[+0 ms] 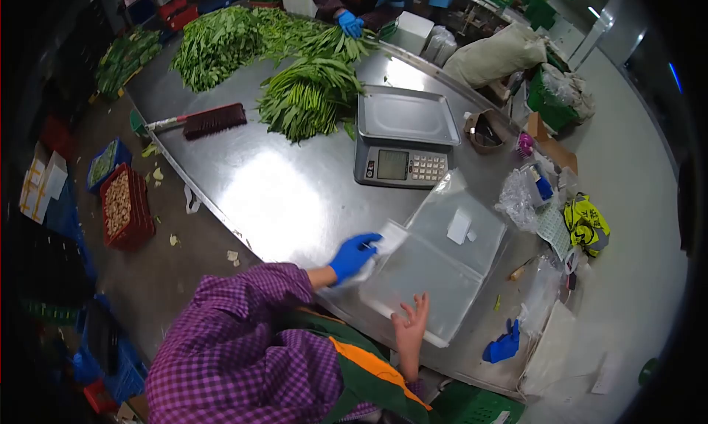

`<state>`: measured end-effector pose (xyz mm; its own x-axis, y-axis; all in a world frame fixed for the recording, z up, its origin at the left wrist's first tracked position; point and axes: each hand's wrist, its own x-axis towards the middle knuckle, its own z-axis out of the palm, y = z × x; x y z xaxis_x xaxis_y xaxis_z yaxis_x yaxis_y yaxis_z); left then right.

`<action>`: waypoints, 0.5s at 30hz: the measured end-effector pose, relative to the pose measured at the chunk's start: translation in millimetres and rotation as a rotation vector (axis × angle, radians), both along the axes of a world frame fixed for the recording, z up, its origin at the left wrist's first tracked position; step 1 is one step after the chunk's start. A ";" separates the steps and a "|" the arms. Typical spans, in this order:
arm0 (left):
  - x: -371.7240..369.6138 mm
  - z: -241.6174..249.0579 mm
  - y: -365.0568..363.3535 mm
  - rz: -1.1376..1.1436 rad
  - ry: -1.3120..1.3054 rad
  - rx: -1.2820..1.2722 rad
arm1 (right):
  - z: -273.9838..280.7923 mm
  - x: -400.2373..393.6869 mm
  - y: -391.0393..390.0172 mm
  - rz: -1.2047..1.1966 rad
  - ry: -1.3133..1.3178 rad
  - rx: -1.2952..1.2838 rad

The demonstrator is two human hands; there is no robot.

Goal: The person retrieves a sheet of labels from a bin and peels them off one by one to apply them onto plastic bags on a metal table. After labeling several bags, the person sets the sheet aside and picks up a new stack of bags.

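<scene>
With our gloved left hand (352, 256) gripping a small white sheet (389, 240), our bare right hand (410, 322) spread flat steadies the still-empty plastic bag (435, 265) on the surface (280, 188).

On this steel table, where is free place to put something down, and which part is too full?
The widest bare patch of the table lies between the brush, the scale and the left hand. A small strip lies between the scale and the clear bags. The right edge, around the loose glove and yellow packet, is crowded; greens fill the far side.
</scene>
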<state>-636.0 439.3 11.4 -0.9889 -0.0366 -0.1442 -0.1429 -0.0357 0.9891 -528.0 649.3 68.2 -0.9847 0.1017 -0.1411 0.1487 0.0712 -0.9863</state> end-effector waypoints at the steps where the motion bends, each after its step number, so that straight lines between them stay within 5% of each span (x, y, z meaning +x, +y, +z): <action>1: 3.9 9.0 18.5 -0.076 -0.056 0.009 | 11.4 -1.3 -6.2 0.093 0.002 -0.026; 7: 43.5 33.5 70.2 -0.363 -0.196 0.192 | 22.6 5.6 -27.5 0.029 -0.024 -0.240; 8: 54.7 29.3 73.1 -0.412 -0.220 0.316 | 17.6 8.2 -23.7 0.067 0.061 -0.133; 10: 64.1 36.4 69.6 -0.466 -0.066 0.178 | 12.9 19.4 -13.1 0.056 0.067 0.008; 11: 63.7 31.3 66.9 -0.498 -0.182 0.437 | 13.8 22.0 -10.4 0.027 0.009 0.024; 15: 92.0 57.8 79.2 -0.582 -0.229 0.365 | 18.7 48.4 -0.6 -0.092 0.190 0.290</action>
<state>-544.0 518.5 69.2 -0.7770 0.5764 -0.2530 -0.4418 -0.2131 0.8714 -479.6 648.6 86.9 -0.9755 0.2003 0.0913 -0.0164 0.3474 -0.9376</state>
